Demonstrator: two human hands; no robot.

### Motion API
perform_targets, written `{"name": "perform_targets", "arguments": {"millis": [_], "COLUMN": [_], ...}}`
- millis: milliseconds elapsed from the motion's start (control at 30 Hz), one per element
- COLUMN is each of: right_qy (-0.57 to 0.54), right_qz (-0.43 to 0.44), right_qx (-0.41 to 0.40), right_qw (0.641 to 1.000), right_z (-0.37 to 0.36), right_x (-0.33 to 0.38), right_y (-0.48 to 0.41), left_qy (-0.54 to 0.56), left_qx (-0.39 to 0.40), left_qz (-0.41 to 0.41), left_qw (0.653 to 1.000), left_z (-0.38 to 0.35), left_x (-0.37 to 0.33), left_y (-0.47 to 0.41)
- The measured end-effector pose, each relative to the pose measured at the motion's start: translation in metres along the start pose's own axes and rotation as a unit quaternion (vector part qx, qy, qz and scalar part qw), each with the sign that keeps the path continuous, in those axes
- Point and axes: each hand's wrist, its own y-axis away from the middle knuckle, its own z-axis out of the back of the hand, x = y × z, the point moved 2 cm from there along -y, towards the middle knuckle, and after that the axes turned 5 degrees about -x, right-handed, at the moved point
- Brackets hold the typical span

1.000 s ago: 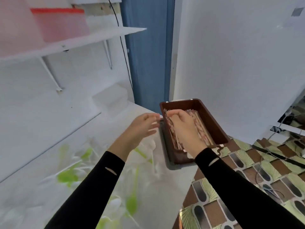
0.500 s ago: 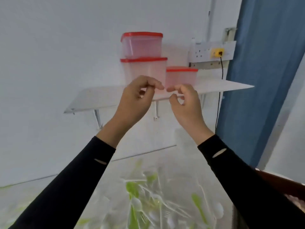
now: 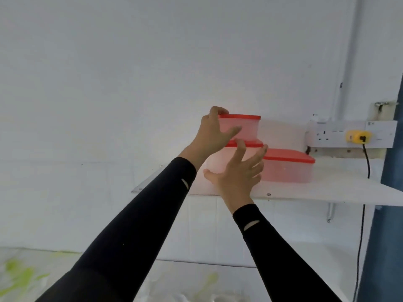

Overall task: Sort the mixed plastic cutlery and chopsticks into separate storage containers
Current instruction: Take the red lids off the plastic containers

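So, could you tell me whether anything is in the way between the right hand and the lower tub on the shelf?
Nothing visible stands between them: the open right hand is directly in front of the lower tub. The top tub sits on it, gripped by the left hand. A third tub stands off to the right.

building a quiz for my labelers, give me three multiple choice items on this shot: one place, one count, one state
1. Where does the top container sit? A on the lower container B on the floor C in a drawer
2. How many red-lidded containers are on the shelf? A one B three C five
3. How is the right hand? A fist B fingers spread open C pinching a fork
Answers: 1 A, its base rests on the lower lid; 2 B, two stacked plus the side container; 3 B, its fingers fan out.
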Motion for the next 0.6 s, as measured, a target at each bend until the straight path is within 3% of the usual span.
{"name": "perform_targets", "arguments": {"millis": [100, 267, 467, 600], "right_qy": [-0.056, -0.140, -0.203, -0.225], "right_qz": [0.023, 0.143, 0.267, 0.320], "right_qx": [-0.005, -0.077, -0.119, -0.109], "right_qw": [0.998, 0.977, 0.935, 0.914], "right_z": [0.005, 0.027, 0.044, 0.036], "right_x": [-0.006, -0.008, 0.025, 0.049], "right_y": [-0.002, 0.025, 0.098, 0.167], "left_qy": [0.011, 0.033, 0.100, 0.028], "left_qx": [-0.088, -0.140, -0.207, -0.247], "left_qz": [-0.049, -0.115, -0.088, -0.098], "left_qw": [0.995, 0.983, 0.969, 0.964], "left_z": [0.007, 0.047, 0.123, 0.176], "left_x": [-0.004, -0.016, -0.003, 0.025], "left_y": [0.011, 0.052, 0.134, 0.194]}}
